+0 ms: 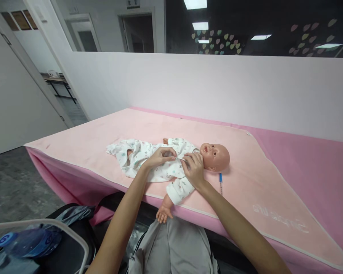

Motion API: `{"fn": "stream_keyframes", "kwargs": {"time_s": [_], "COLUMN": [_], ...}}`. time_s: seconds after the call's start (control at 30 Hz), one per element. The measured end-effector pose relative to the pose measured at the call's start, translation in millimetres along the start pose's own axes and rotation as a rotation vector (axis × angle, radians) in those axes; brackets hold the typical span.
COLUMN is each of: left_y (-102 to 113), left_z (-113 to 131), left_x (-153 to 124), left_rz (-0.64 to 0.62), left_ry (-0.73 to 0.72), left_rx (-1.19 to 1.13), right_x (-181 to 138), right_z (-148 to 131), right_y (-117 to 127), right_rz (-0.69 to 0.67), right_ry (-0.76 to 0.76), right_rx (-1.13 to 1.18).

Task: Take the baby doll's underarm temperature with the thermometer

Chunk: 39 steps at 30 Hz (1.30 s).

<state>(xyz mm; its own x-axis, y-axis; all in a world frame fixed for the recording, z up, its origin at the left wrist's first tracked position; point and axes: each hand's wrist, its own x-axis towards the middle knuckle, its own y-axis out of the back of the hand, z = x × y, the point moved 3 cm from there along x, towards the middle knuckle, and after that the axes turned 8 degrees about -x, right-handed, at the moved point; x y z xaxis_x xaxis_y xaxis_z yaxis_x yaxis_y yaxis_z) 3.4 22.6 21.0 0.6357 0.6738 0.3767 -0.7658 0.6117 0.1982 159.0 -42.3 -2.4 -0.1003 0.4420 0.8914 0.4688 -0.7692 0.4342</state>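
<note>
A baby doll (pixel 214 155) lies on its back on a pale pink blanket (pixel 274 190), head to the right, dressed in a white printed romper (pixel 143 152). My left hand (pixel 160 157) pinches the romper's front edge at the doll's chest. My right hand (pixel 193 168) is closed on the fabric just below the doll's chin, fingertips nearly meeting those of the left hand. One doll arm (pixel 171 199) hangs over the table's near edge.
A blue-capped thermometer or pen (pixel 220 182) lies on the blanket right of my right wrist. The pink table (pixel 317 163) meets a white wall behind. A water bottle (pixel 28 242) in a white-railed cart sits at lower left. An open doorway is at far left.
</note>
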Motion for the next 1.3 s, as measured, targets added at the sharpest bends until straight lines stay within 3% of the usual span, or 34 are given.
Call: {"fn": "stream_keyframes", "kwargs": {"time_s": [0.47, 0.77, 1.1, 1.3], "left_y": [2, 1, -2, -2], "left_z": [-9, -5, -11, -13], "left_x": [1, 1, 2, 0], "left_rz": [0.049, 0.02, 0.209, 0.184], "left_ry": [0.021, 0.045, -0.029, -0.034], "left_rx": [-0.058, 0.032, 0.205, 0.249], "right_x": [1, 1, 0, 0], "right_z": [0, -1, 0, 0], "right_y": [-1, -1, -3, -3], "right_rz": [-0.024, -0.048, -0.055, -0.042], "right_ry": [-0.004, -0.008, -0.021, -0.029], "right_rx": [0.001, 0.014, -0.014, -0.018]}}
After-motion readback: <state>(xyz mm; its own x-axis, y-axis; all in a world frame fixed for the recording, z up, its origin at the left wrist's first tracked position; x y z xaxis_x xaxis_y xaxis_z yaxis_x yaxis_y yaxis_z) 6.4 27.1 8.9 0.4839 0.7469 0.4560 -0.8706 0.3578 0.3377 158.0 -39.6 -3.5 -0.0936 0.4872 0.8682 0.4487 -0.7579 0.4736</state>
